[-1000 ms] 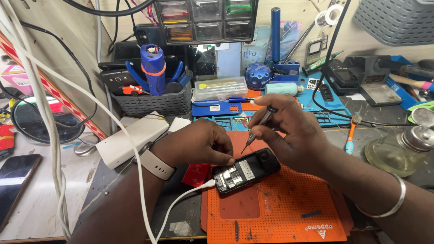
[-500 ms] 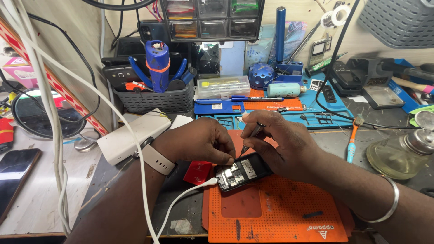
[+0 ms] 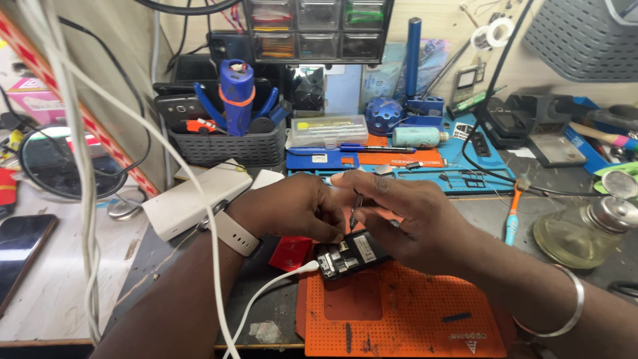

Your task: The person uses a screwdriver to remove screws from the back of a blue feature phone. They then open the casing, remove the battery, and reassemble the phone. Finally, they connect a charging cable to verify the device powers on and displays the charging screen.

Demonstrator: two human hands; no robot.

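Your small black phone (image 3: 349,256) lies back-open on the orange mat (image 3: 399,319), white cable (image 3: 266,299) plugged in; your right hand (image 3: 405,216) pinches slim tweezers (image 3: 354,209) just above it; your left hand (image 3: 296,206) steadies beside, fingers curled; reassembly looks undone.

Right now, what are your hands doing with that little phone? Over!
Left hand steadies the opened black phone on the orange mat. Right hand pinches tweezers over it. White cable plugged in, lying clear.
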